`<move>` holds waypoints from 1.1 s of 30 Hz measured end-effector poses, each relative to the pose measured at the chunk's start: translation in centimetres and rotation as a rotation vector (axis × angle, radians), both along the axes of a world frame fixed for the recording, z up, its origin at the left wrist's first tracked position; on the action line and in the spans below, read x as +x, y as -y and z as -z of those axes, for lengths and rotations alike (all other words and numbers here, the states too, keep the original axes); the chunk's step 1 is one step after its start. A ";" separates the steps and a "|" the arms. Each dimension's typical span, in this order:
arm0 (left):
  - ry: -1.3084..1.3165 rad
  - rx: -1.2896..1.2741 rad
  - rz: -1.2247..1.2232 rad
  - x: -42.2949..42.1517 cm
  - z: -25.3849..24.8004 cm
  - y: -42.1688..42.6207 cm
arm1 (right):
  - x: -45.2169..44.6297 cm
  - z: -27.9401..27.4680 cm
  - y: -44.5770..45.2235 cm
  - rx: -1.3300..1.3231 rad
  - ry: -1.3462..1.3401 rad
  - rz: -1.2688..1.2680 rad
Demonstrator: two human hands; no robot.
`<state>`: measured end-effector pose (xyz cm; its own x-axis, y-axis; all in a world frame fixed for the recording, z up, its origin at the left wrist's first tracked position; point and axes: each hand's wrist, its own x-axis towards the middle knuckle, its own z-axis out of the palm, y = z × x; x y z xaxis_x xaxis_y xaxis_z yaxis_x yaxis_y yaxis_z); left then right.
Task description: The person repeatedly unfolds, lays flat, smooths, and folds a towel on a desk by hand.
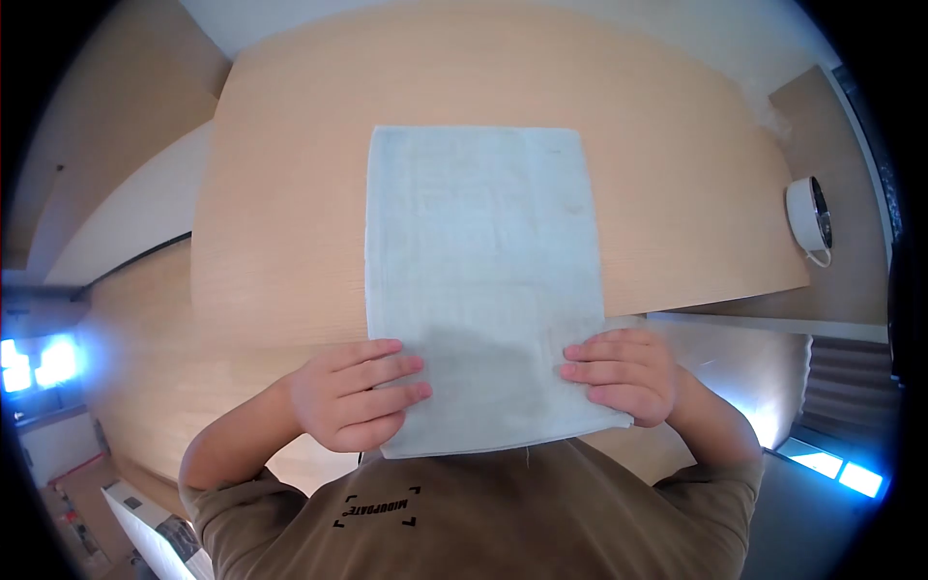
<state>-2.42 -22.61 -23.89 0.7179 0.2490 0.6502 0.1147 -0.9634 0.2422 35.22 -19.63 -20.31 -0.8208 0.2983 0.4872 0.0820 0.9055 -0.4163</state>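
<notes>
A pale blue folded cloth (pixel 483 251) lies lengthwise on the wooden table, its near end reaching past the table edge to my chest. My left hand (pixel 353 394) grips its near left side, fingers on top and thumb hidden below. On the near right side, my right hand (pixel 626 375) holds it the same way, with that thumb also out of sight. Faint stains and creases mark the cloth, and a loose thread hangs from its near edge.
The light wooden table (pixel 280 174) stretches out in front of me. To the far right, a white round container (pixel 802 215) with a cord or handle stands on another surface. Bright windows (pixel 43 365) show at the left.
</notes>
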 end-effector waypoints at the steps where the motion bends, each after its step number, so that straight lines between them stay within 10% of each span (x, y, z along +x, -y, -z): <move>1: 0.000 -0.030 0.000 0.1 0.0 0.0 | 0.1 0.1 -0.1 -0.036 -0.022 -0.005; 7: 0.050 -0.679 0.115 -0.3 -1.5 -1.0 | 0.9 -1.5 -2.1 -0.356 -0.032 -0.135; 11: 0.266 -1.279 0.073 -0.1 -3.1 -3.7 | 0.8 -1.6 -3.1 -0.879 -0.299 0.293; 14: 0.081 -1.150 -0.047 -0.1 -3.6 -4.2 | 1.4 -1.5 -5.3 -0.945 -0.165 0.151; 17: 0.017 -0.808 0.141 0.3 -3.0 -3.1 | 0.6 -2.3 -4.8 -0.401 -0.138 -0.246; 24: -0.300 0.016 -0.049 0.8 -0.1 -1.7 | 2.7 -0.9 -0.7 -0.113 0.167 -0.234; 33: -0.598 0.180 -0.416 1.9 -0.2 -2.2 | 1.7 1.4 -3.4 0.403 0.436 0.142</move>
<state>-0.57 -20.36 -23.67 0.8316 0.5034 0.2347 0.5404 -0.8308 -0.1332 36.88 -16.24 -21.73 -0.9358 0.2812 0.2124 0.2990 0.9526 0.0559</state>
